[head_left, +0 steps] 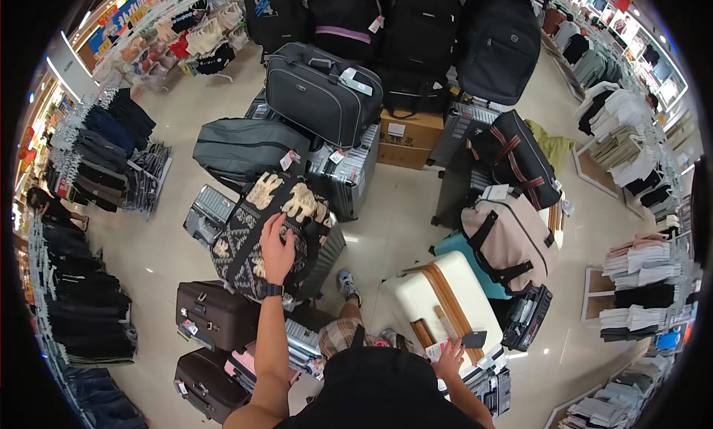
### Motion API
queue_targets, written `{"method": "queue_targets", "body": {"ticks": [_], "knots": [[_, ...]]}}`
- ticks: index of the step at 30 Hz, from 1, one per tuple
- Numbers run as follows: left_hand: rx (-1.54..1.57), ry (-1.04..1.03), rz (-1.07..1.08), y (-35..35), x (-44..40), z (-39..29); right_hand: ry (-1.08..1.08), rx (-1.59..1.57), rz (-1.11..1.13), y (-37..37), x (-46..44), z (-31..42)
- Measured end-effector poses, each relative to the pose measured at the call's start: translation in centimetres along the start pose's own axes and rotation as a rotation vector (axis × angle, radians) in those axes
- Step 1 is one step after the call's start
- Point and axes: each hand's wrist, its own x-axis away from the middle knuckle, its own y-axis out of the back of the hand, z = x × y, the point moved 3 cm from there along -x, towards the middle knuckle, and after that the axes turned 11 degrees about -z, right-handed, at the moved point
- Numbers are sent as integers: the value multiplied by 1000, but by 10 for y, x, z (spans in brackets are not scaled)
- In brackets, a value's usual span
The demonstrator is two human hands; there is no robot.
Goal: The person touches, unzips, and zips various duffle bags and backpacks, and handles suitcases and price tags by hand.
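My left hand [277, 252], a dark watch on its wrist, lies on top of a black-and-white patterned bag [245, 240] with cream elephant motifs. Its fingers are stretched out and slightly apart. Beneath that bag, part of a grey suitcase [324, 258] shows. On the right, my right hand [448, 362] is at the near end of a cream suitcase [427, 295] with brown trim. Its fingers are bent beside a small dark grey tag [474, 340] and seem to pinch it. A white-and-red label [437, 350] sits by the fingertips.
Dark brown suitcases [215, 314] stand at the near left. A beige duffel bag [512, 240] rests on luggage at the right. Grey bags [323, 91] and black backpacks [499, 39] are stacked ahead. Clothes racks [82, 303] line both sides. Tiled floor [394, 206] runs between the luggage.
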Motion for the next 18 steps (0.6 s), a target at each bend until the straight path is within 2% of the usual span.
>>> {"method": "queue_targets", "body": {"ticks": [2, 4, 6, 8, 10, 11, 16, 18], "knots": [[20, -52, -3, -25, -32, 5, -92, 3, 197, 15, -4, 8], [-21, -62, 24, -48, -60, 12, -107, 68, 231, 11, -18, 5], [-42, -131, 16, -75, -84, 28, -128, 159, 379, 13, -33, 9], [-98, -97, 65, -98, -102, 41, -142, 201, 367, 22, -48, 21], [-189, -137, 68, -116, -115, 50, -296, 243, 519, 50, -64, 40], [-289, -165, 64, -123, -119, 53, -304, 280, 516, 56, -70, 51], [-405, -190, 129, -133, -133, 49, -319, 299, 467, 56, -86, 98], [-398, -166, 140, -135, -132, 50, -263, -29, 235, 61, -87, 116]]}}
